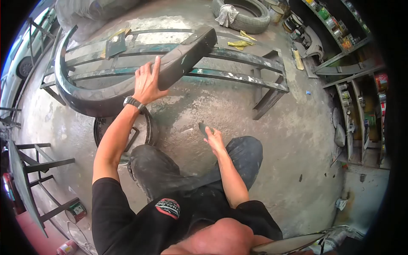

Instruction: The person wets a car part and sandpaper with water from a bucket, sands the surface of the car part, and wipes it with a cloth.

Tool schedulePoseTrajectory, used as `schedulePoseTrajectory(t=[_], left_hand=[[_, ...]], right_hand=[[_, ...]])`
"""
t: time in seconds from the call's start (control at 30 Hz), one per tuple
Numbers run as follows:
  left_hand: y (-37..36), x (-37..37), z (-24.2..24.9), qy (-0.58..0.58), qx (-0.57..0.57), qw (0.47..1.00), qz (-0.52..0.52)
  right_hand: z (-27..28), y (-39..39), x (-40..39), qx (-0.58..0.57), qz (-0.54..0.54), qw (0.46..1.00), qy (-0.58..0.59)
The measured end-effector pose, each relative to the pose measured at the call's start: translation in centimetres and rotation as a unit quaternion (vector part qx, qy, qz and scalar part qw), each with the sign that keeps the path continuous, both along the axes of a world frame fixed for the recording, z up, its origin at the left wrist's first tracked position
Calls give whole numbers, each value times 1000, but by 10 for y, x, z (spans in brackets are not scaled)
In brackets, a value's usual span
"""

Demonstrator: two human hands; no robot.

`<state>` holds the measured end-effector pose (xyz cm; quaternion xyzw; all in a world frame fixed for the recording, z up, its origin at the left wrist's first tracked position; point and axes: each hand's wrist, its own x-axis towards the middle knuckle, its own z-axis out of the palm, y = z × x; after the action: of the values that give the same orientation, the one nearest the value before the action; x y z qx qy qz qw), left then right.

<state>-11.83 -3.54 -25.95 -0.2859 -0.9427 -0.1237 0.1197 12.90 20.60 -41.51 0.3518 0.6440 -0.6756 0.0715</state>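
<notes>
A long, dark, curved car body panel [97,100] lies across a metal rack [238,57] in front of me. It has a rounded arch at its left end and dull, dusty patches along its upper face. My left hand [148,83] rests on this panel near its middle, fingers spread, a watch on the wrist. Lower down and apart from the panel, my right hand [215,140] is near my knee. Pinched in its fingers is a small, dark, flat piece that looks like sandpaper [202,128].
A black round bucket [100,127] stands under the panel. On the rack lies a dark flat sheet [115,46]. Beyond it are yellow cloths [240,43] and a tyre [246,19] with a rag. Shelves of cans [333,25] line the right; a metal stand [46,165] is at left.
</notes>
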Motion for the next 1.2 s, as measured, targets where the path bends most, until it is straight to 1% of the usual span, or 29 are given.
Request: schedulePoseTrajectory(t=[0.03,0.13,0.23,0.33,0.43,0.53,0.63,0.73,0.83,0.93,1.03,1.13,1.2], left_hand=[[0,1,1,34,-6,999,-5],[0,4,12,40,-17,999,-2],[-2,12,26,50,-5,999,-14],[-8,26,45,42,-11,999,-14],[-18,45,56,39,-17,999,-16],[-33,64,57,17,-24,999,-37],[-43,86,50,-3,-45,998,-42],[-49,95,43,-15,-51,998,-41],[-52,96,40,-17,-51,998,-40],[-54,97,37,-20,-52,998,-43],[-58,96,29,-18,-54,997,-47],[-57,96,20,-7,-45,998,-48],[-57,96,20,-1,-36,998,-52]], right_hand=[[-4,0,0,18,18,1000,7],[-18,5,-1,165,156,974,2],[-14,5,3,208,121,968,75],[-14,3,-4,189,135,971,51],[-4,-1,-5,190,134,970,69],[-11,-2,-6,196,134,965,112],[-24,-6,-7,225,102,956,158],[-29,-6,-9,237,99,952,164],[-16,0,-10,196,142,966,96],[0,4,-15,31,95,995,-12],[11,4,-17,-95,-25,995,21],[14,9,-17,-173,-47,983,30],[13,8,-17,-205,-81,974,51]])
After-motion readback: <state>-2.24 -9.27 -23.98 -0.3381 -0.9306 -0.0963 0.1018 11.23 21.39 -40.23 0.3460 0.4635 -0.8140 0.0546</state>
